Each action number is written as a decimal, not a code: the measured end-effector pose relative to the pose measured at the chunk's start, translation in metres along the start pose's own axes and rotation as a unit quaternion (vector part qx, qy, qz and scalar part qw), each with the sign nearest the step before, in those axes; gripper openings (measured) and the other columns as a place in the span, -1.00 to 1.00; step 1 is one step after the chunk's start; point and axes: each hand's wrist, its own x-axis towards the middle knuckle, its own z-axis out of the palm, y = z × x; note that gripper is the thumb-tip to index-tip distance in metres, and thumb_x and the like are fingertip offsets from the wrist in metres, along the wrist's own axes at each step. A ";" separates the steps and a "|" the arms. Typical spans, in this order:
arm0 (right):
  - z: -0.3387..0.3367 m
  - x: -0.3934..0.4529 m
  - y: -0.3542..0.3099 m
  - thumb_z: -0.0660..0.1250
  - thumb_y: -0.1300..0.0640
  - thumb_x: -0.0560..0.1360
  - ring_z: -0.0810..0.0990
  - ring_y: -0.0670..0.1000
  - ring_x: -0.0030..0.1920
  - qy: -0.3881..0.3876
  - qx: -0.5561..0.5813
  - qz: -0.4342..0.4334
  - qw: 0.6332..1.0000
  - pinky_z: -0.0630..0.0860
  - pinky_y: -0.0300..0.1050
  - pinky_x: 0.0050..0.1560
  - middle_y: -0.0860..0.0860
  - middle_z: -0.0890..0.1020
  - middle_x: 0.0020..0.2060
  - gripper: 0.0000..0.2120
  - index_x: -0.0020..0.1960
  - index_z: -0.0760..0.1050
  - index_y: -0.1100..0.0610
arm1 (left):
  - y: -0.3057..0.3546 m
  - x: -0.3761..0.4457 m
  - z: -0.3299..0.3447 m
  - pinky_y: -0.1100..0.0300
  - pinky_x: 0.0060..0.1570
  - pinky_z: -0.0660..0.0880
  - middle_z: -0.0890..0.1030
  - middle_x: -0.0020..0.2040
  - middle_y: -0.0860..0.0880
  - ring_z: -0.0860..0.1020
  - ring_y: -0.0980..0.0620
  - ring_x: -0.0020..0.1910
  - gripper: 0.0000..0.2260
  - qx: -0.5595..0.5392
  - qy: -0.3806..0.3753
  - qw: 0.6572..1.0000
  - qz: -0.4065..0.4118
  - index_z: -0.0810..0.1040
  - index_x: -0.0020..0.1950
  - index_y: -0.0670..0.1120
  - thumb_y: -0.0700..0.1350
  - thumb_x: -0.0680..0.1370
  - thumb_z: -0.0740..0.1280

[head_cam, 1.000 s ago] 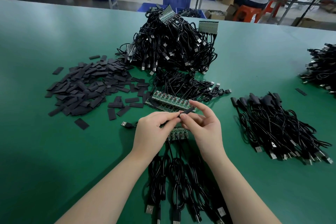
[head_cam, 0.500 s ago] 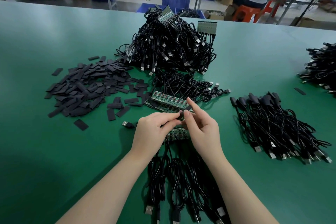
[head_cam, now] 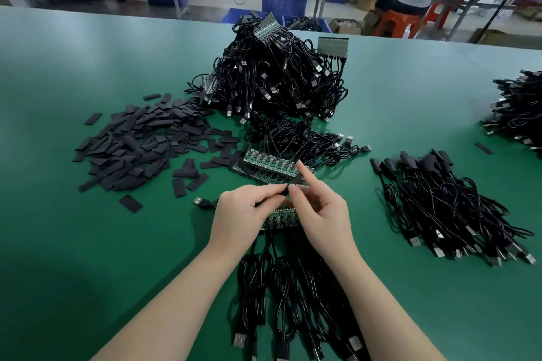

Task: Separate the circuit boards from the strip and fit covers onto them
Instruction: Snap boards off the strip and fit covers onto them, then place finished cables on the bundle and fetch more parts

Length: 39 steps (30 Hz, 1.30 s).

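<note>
pinching one black cover (head_cam: 294, 182) together — left hand (head_cam: 243, 214) curled, right hand (head_cam: 319, 215) with forefinger raised.

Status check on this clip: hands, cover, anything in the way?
Left hand and right hand both pinching small black sleeve cover. Green circuit board strip beneath hands, cables attached. Nothing in the way.

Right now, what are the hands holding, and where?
Both hands pinch a small black cover: left hand at its near end, right hand by its middle.

Green table (head_cam: 88, 73), blue crates (head_cam: 283, 1), orange stools (head_cam: 396, 23)
</note>
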 end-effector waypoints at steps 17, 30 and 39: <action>0.002 0.001 0.004 0.39 0.19 0.55 0.70 -0.03 -0.09 0.006 0.064 0.017 0.998 0.60 -0.22 -0.03 -0.06 0.73 -0.10 -0.41 0.43 0.27 -0.25 | -0.004 0.000 0.004 0.41 0.01 0.51 0.64 -0.06 0.29 0.61 0.32 -0.03 -0.71 -0.004 0.016 1.000 0.002 0.69 0.11 0.07 -0.26 0.48 0.45; -0.054 0.023 -0.043 0.28 0.11 0.61 0.68 -0.10 -0.19 0.219 0.222 -0.014 0.950 0.60 -0.25 -0.07 -0.06 0.70 -0.26 -0.89 0.00 0.59 0.07 | -0.001 0.004 -0.003 0.17 0.20 0.46 0.56 0.11 0.31 0.54 0.25 0.15 -0.69 -0.009 0.087 0.996 0.012 0.43 0.36 0.11 0.02 0.62 0.20; -0.153 0.073 -0.031 0.23 -0.02 0.64 0.55 0.21 -0.03 0.209 -0.563 0.082 0.796 0.40 -0.04 -0.12 0.18 0.65 0.01 -0.70 0.23 0.59 0.11 | -0.012 0.010 -0.004 0.35 0.01 0.43 0.56 0.04 0.24 0.50 0.29 0.05 -0.73 0.002 0.068 0.994 -0.085 0.51 0.24 0.12 -0.16 0.60 0.28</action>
